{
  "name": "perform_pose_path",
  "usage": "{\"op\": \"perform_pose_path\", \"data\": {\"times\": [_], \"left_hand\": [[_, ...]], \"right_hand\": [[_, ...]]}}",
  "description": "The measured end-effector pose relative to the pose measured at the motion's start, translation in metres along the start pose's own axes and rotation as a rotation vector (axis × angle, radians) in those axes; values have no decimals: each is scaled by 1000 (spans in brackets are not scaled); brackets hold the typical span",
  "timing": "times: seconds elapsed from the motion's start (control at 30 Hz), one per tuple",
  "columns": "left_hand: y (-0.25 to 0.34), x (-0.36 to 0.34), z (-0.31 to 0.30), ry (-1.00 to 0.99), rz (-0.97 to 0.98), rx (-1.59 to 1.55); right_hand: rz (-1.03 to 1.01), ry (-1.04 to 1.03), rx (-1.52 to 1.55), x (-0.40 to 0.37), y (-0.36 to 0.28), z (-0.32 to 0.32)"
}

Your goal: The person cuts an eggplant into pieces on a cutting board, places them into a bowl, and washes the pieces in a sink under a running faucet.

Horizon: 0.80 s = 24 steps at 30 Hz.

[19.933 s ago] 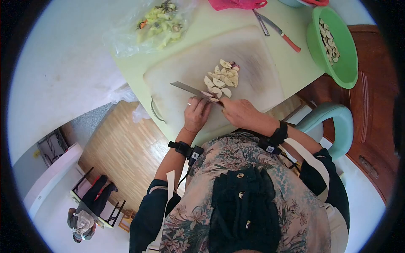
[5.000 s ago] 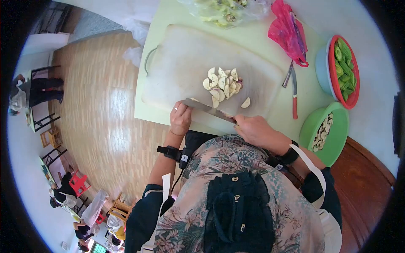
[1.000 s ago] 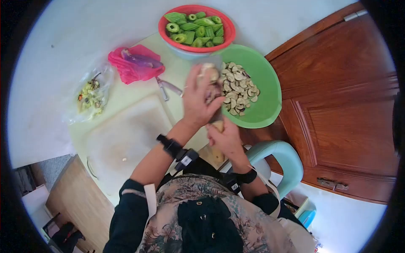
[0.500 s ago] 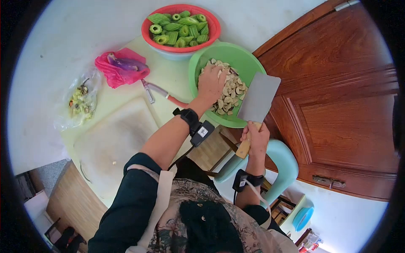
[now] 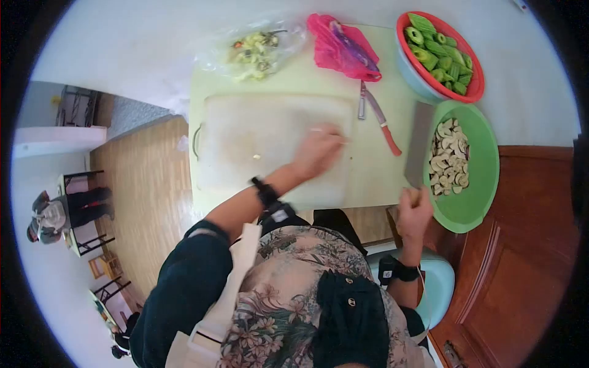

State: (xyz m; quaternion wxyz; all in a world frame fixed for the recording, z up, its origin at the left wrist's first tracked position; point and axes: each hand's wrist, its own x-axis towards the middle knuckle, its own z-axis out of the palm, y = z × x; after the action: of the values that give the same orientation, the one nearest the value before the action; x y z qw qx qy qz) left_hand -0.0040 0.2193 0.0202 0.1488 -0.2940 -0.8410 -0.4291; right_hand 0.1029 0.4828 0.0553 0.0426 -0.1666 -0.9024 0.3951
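Observation:
My left hand [image 5: 319,151] is over the right part of the white cutting board [image 5: 276,178], its fingers smeared by motion. My right hand [image 5: 415,213] grips a cleaver [image 5: 419,146] by the handle, the broad blade pointing away from me along the left rim of a green basin [image 5: 485,184]. Sliced eggplant [image 5: 451,156] lies in the basin. One small pale scrap [image 5: 257,157] rests on the board. Between board and basin lie a knife with a red handle [image 5: 391,141] and a metal peeler [image 5: 362,101].
Cut green gourd pieces [image 5: 438,55] fill a red basket [image 5: 475,83] at the back right. A pink plastic bag [image 5: 328,52] and a clear bag of peelings [image 5: 254,55] lie at the back. A wooden door [image 5: 509,264] stands right. Another person [image 5: 52,214] is far left.
My left hand has left the eggplant in the basin and moved left over the cutting board. The cleaver stays in my right hand, its blade now more upright in view. The camera view has turned.

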Motion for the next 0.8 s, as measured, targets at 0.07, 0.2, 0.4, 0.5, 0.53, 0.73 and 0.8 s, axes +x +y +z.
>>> {"op": "perform_pose_path", "data": {"times": [0.07, 0.2, 0.4, 0.5, 0.53, 0.73, 0.8], "left_hand": [[-27, -54, -51, 68, -210, 302], [-35, -119, -107, -112, -504, 482], [-42, -135, -102, -150, -461, 448], [-50, -126, -96, -256, -494, 429], [-47, -121, -98, -303, -500, 434], [-52, -121, -101, -344, -536, 340], [-60, -120, -99, -345, -542, 327]], "right_hand": [[-124, -178, 27, 1, -51, 19], [-551, -269, -13, 12, -56, 102], [-794, -341, -324, 16, -58, 166], [-761, -354, -356, 13, -54, 175], [-762, -333, -374, 13, -54, 175], [-705, -270, -235, 5, -60, 175], [-713, -242, -228, 2, -60, 174]]}}
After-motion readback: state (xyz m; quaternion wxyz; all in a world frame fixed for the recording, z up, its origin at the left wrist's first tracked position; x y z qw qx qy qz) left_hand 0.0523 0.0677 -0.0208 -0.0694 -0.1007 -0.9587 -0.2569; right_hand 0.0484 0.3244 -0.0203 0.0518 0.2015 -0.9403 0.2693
